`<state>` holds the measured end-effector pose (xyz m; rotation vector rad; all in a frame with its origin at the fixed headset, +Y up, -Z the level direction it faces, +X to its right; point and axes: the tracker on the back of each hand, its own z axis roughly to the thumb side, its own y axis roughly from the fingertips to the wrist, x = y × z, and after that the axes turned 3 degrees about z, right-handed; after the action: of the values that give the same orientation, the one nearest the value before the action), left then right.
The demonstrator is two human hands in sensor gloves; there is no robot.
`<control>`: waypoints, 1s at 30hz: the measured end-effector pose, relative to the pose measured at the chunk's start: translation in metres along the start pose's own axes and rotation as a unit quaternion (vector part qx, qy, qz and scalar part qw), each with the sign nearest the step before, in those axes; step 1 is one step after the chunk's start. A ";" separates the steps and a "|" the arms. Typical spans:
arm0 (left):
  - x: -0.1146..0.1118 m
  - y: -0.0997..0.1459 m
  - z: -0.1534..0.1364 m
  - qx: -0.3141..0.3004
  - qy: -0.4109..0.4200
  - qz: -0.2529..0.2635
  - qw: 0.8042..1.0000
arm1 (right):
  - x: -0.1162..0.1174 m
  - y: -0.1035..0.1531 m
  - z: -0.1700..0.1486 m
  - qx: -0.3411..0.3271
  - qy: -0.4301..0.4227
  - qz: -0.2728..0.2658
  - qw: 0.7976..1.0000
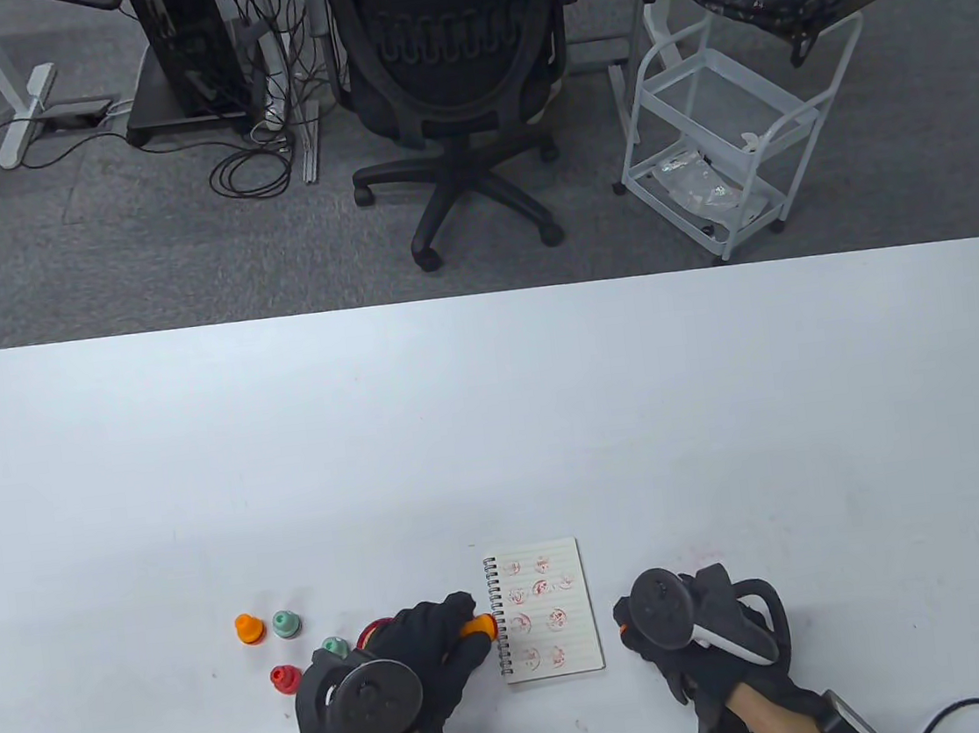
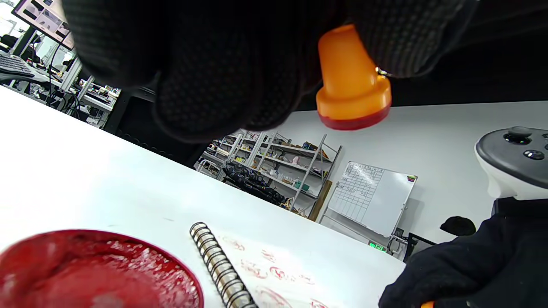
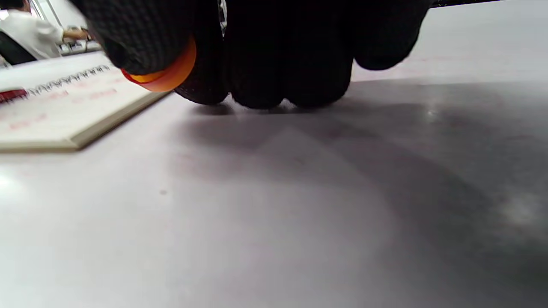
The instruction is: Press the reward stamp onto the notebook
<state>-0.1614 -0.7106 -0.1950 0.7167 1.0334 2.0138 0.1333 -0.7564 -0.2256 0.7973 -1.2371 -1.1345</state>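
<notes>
Left hand (image 1: 417, 657) holds the orange stamp (image 2: 351, 81) by its narrow top, fingers wrapped round it, red inked face hanging clear over the notebook's (image 1: 545, 609) spiral edge; the notebook lies flat near the table's (image 1: 497, 436) front edge, between the hands, page already full of red prints. Right hand (image 1: 704, 624) rests knuckles-down on the table right of the notebook, fingers curled round a small orange piece (image 3: 167, 72), possibly the stamp's cap. Stamp looks like light, rigid plastic with a smooth, slippery cone, so I'd grip high on the neck, keep off the wet face, and press straight down; the thin notebook may slide unless it's pinned.
</notes>
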 end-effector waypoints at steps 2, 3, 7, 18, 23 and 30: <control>0.000 0.000 0.000 0.000 -0.001 -0.003 1.000 | 0.001 0.000 0.002 -0.004 0.006 -0.001 1.000; 0.000 0.000 0.000 0.001 -0.002 -0.005 1.000 | 0.002 0.000 0.003 -0.008 0.009 -0.006 1.000; 0.000 -0.001 0.000 0.002 -0.003 -0.010 1.000 | 0.006 0.000 0.007 -0.002 0.051 -0.008 0.999; -0.002 -0.002 0.000 0.003 -0.005 -0.021 1.000 | 0.004 -0.002 0.009 -0.004 0.063 -0.056 0.996; -0.002 -0.002 0.000 0.003 -0.005 -0.023 1.000 | 0.000 -0.001 0.009 -0.012 0.052 -0.063 0.997; -0.002 -0.002 0.000 0.002 -0.008 -0.025 1.000 | 0.000 0.001 0.012 -0.020 0.068 -0.070 0.995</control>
<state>-0.1596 -0.7118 -0.1974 0.7015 1.0361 1.9598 0.1220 -0.7545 -0.2224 0.9264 -1.0549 -1.1928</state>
